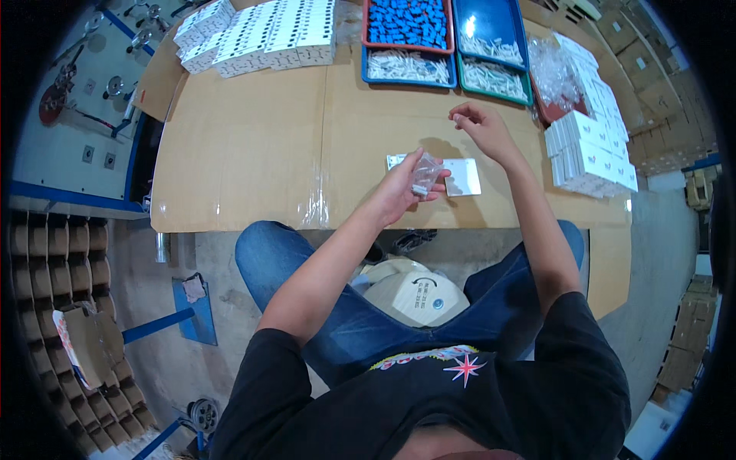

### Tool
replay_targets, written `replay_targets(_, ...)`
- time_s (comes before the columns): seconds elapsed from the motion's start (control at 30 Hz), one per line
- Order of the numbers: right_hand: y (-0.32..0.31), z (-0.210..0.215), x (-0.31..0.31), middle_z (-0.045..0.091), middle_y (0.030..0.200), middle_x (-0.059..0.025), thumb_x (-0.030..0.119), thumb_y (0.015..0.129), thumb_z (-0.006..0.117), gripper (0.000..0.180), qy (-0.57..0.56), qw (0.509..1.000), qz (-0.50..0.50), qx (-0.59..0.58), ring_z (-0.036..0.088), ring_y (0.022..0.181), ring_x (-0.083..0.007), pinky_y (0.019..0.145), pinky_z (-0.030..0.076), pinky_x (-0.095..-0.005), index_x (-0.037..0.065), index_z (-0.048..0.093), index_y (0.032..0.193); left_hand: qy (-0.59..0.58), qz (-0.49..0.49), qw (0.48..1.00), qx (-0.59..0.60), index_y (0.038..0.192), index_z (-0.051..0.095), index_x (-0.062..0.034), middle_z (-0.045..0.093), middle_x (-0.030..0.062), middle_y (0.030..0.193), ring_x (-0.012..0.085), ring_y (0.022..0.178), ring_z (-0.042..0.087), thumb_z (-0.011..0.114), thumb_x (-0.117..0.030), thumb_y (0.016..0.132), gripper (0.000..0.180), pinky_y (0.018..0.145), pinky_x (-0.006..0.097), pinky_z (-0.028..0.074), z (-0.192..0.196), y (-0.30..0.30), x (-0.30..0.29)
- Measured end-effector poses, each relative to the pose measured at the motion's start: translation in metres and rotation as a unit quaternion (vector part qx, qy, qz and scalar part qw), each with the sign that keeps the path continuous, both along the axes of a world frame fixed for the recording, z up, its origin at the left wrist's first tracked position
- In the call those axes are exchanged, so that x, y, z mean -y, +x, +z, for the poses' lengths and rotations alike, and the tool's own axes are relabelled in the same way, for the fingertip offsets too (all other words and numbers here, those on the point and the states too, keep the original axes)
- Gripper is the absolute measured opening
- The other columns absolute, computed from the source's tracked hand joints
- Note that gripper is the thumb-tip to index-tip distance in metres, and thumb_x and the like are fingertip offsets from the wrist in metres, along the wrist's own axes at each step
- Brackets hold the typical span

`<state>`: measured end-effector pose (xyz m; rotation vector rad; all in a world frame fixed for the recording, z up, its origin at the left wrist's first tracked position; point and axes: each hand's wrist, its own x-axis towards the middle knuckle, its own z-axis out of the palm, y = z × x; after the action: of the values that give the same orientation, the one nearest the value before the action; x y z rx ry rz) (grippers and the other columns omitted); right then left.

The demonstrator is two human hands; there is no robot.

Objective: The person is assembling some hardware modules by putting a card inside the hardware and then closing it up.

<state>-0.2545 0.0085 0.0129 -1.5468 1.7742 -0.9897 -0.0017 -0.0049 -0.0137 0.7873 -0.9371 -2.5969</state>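
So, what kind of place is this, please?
Most likely a packing bench in a small workshop or factory. Rows of small white boxes line the cardboard-covered table, plastic trays hold small blue and white parts, and the left hand holds a small clear bag.

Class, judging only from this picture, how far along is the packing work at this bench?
Done: stacks of closed white boxes at the far left and more white boxes at the right. In hand: the left hand holds a small clear plastic bag, while the right hand pinches a small pale part. Left: blue trays hold many blue and white parts, and a flat white card lies on the table.
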Motion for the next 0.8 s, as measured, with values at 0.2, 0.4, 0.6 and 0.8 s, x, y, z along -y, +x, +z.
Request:
replay_targets(0.2,-0.019,-0.014,0.110,0.075,0.106,-0.0138,0.019,0.095,0.068,0.021,-0.060,0.970,-0.094,-0.214,0.072,0.097,-0.0303,0.084,0.056,-0.0419,0.011,0.073,0.114,-0.004,0.012,1.000,0.009,0.137,0.057,-0.0071,0.071,0.0086,0.123,0.0191,0.105,0.067,0.040,-0.052,0.108,0.056,0.087,0.034,0.055,0.001,0.009,0.007)
replay_targets(0.4,-0.037,-0.032,0.166,0.073,0.115,-0.0151,0.020,0.091,0.069,0.024,-0.028,0.929,-0.105,-0.353,0.069,0.108,-0.0353,0.090,0.055,-0.0477,0.015,0.073,0.114,0.005,0.023,1.000,-0.001,0.138,0.057,-0.0070,0.070,0.0076,0.125,0.0185,0.107,0.066,0.042,-0.054,0.107,0.058,0.088,0.034,0.053,0.004,0.009,0.013)
replay_targets(0.6,-0.067,-0.044,0.173,0.076,0.101,-0.0139,0.023,0.089,0.070,0.017,-0.025,0.949,-0.126,-0.286,0.072,0.096,-0.0349,0.083,0.057,-0.0453,0.014,0.077,0.100,0.009,0.021,0.999,-0.033,0.140,0.056,-0.0069,0.069,0.0085,0.128,0.0183,0.110,0.066,0.041,-0.056,0.107,0.061,0.090,0.034,0.052,0.007,0.007,0.016)
replay_targets(0.8,-0.040,0.008,0.085,0.077,0.090,-0.0125,0.024,0.090,0.074,0.023,-0.061,0.979,-0.088,-0.173,0.071,0.080,-0.0204,0.072,0.053,-0.0330,0.008,0.080,0.107,0.025,0.032,0.998,-0.048,0.142,0.054,-0.0054,0.066,0.0108,0.133,0.0204,0.113,0.066,0.039,-0.056,0.107,0.063,0.094,0.034,0.053,0.008,0.013,0.019)
